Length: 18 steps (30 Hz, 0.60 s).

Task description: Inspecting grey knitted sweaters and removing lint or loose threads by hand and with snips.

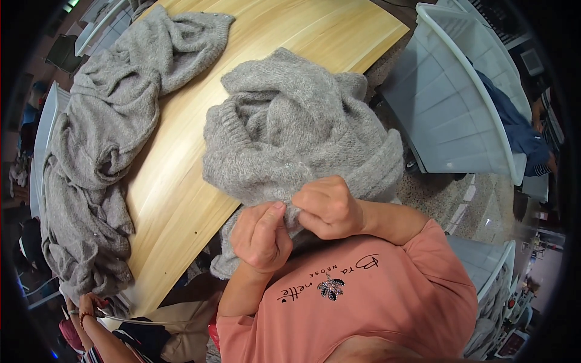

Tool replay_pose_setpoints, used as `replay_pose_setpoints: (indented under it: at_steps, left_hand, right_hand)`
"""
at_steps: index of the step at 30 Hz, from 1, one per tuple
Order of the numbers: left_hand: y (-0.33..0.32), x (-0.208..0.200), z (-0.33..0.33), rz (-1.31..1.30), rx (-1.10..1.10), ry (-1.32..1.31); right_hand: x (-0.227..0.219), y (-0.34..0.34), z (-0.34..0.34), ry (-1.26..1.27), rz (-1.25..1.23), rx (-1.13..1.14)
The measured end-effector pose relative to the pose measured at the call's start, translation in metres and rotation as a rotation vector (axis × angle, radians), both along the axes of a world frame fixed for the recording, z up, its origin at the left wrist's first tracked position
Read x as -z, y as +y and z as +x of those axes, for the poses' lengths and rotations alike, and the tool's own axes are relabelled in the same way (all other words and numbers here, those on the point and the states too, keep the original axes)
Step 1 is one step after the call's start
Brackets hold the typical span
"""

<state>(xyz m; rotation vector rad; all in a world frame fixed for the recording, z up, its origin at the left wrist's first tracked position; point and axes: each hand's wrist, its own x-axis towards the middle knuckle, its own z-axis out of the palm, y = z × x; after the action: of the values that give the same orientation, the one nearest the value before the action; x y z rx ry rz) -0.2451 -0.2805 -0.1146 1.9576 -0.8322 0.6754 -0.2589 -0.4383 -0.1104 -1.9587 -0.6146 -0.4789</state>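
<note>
Hands, two: left hand (pixel 261 237) pinched closed; right hand (pixel 330 209) curled closed, just beside; whether either grips anything, cannot tell. Worktop (pixel 172 187), pale wood. Garment (pixel 302 124), grey knit, bunched thereon, overhanging near edge; best handled slack, in small pinches. Open room: bare strip leftward, before second grey pile (pixel 103 142).

A salmon-pink fabric T-shirt (pixel 387 308) with short, plain sleeves (pixel 433 245) ending well behind the bare fingers (pixel 264 227); across its chest, thin black curving lettering (pixel 367 262) beside a flower-shaped ornament (pixel 331 288) of dark and pale glittering stones.
</note>
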Motion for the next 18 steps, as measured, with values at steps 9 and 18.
replay_pose_setpoints:
  at_steps: [9, 18]
  left_hand:
    - [0.001, 0.002, -0.003, 0.058, -0.054, -0.058]
    - [0.002, 0.003, -0.007, -0.027, -0.058, -0.084]
  right_hand:
    - [0.001, 0.003, 0.005, -0.02, -0.028, 0.043]
    - [0.0, 0.003, 0.003, 0.079, 0.186, -0.08]
